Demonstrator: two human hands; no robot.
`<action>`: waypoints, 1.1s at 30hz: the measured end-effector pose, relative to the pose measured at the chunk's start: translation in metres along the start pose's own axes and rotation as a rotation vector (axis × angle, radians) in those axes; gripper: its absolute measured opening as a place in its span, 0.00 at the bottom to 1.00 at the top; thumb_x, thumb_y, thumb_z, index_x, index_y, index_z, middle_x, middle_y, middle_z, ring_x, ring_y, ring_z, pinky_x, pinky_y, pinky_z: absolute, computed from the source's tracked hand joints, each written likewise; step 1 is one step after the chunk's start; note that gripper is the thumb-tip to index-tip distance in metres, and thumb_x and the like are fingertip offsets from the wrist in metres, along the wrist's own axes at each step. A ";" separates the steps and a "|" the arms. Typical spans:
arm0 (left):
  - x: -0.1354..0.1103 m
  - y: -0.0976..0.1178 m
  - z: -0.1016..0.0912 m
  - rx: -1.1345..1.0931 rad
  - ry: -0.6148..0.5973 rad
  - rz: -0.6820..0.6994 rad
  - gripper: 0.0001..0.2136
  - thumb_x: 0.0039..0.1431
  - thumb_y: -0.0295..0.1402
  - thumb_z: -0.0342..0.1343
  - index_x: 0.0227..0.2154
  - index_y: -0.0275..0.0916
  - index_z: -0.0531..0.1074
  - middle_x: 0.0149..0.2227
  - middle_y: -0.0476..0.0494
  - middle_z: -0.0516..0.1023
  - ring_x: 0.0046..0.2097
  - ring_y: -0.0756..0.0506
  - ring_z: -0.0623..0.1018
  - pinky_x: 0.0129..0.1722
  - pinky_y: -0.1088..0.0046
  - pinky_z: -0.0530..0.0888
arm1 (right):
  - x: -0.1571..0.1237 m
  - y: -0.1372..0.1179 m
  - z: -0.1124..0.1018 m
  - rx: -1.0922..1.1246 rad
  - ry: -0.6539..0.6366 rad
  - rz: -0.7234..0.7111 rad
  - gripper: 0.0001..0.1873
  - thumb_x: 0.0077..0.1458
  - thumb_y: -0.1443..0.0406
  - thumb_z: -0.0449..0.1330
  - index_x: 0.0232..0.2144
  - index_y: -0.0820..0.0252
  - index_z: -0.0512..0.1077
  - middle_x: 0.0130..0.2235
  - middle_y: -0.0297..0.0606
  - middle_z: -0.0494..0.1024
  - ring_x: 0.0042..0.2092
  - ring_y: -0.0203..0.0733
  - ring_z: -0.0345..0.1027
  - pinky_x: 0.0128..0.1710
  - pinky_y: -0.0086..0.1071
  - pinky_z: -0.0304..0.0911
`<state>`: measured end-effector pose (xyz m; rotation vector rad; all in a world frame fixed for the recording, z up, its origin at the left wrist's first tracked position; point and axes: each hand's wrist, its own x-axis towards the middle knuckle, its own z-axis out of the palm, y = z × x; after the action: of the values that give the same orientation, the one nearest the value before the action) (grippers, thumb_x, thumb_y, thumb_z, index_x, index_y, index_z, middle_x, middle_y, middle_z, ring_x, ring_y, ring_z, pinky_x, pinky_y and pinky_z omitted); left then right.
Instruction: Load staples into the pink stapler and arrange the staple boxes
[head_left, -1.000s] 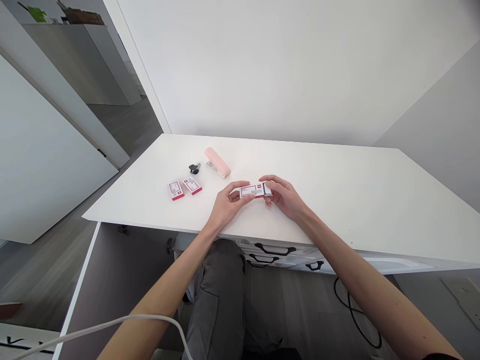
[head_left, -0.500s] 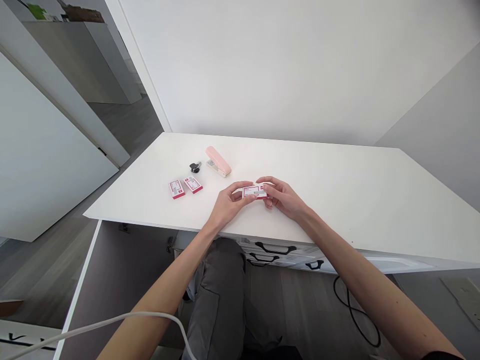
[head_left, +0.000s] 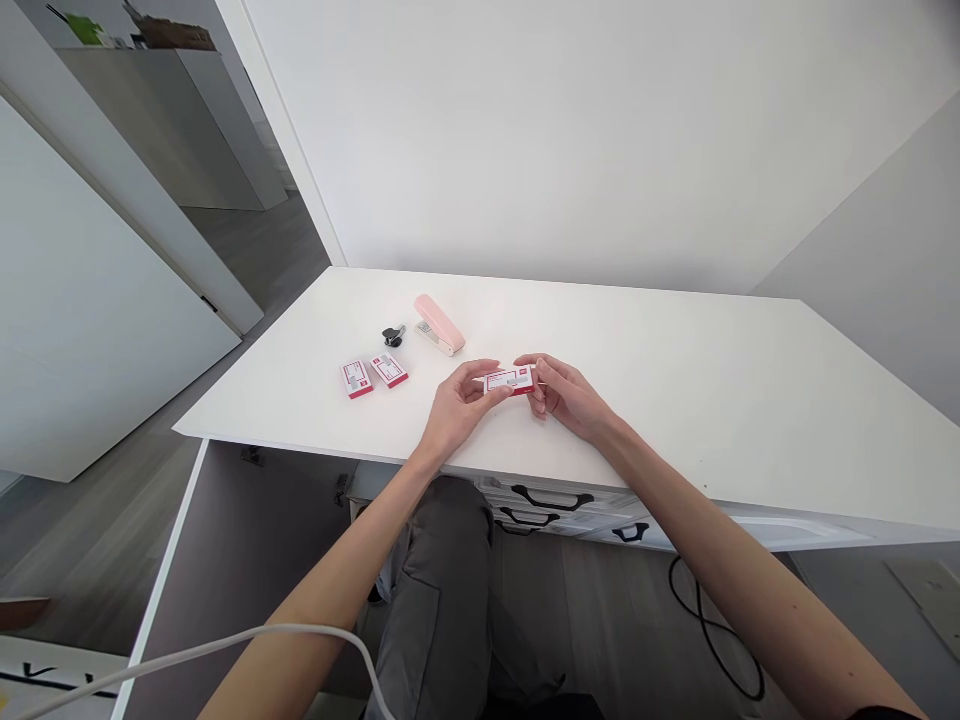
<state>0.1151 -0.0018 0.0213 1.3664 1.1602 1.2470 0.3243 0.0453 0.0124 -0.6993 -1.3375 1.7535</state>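
A small red-and-white staple box [head_left: 510,379] is held just above the white tabletop, its printed face up. My left hand [head_left: 459,402] is closed on the box's left part, thumb along the near edge. At the right end, my right hand [head_left: 564,392] pinches the box with thumb and fingers, and some of those fingertips are hidden. Two similar staple boxes, one on the left [head_left: 356,379] and one on the right [head_left: 389,370], lie side by side to the left. Behind them sit a pink stapler [head_left: 440,325] and a small black staple remover [head_left: 393,336].
The white tabletop [head_left: 675,400] meets a wall behind it. Drawers with black handles [head_left: 551,498] are under its front edge, near my legs. A white cable [head_left: 247,632] crosses at lower left, and a black cable [head_left: 705,625] lies on the floor.
My right thumb has slid from the box's top face to its right end. The box is tilted slightly, right end higher. The view has shifted a little.
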 end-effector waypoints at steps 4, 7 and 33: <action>0.000 -0.001 0.000 0.049 0.047 0.039 0.21 0.59 0.44 0.70 0.51 0.41 0.75 0.56 0.38 0.82 0.53 0.40 0.83 0.57 0.59 0.77 | 0.000 -0.001 -0.001 -0.007 0.033 -0.004 0.26 0.60 0.43 0.69 0.49 0.54 0.77 0.28 0.28 0.70 0.26 0.35 0.63 0.25 0.32 0.64; -0.001 -0.001 -0.001 0.071 0.046 0.059 0.21 0.59 0.44 0.70 0.50 0.41 0.75 0.55 0.38 0.82 0.53 0.40 0.83 0.57 0.60 0.76 | 0.000 0.001 -0.001 -0.026 0.022 -0.004 0.26 0.59 0.44 0.70 0.49 0.55 0.77 0.27 0.27 0.70 0.26 0.35 0.64 0.25 0.32 0.65; 0.002 -0.008 -0.204 0.867 0.677 -0.144 0.16 0.70 0.46 0.50 0.51 0.39 0.68 0.61 0.29 0.75 0.64 0.33 0.71 0.64 0.52 0.67 | 0.059 0.036 0.116 -0.621 0.462 0.068 0.15 0.69 0.50 0.58 0.49 0.51 0.70 0.42 0.31 0.86 0.29 0.39 0.78 0.45 0.40 0.69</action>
<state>-0.0890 0.0077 0.0257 1.4241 2.4284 1.1714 0.1900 0.0325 0.0137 -1.4055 -1.5290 1.1033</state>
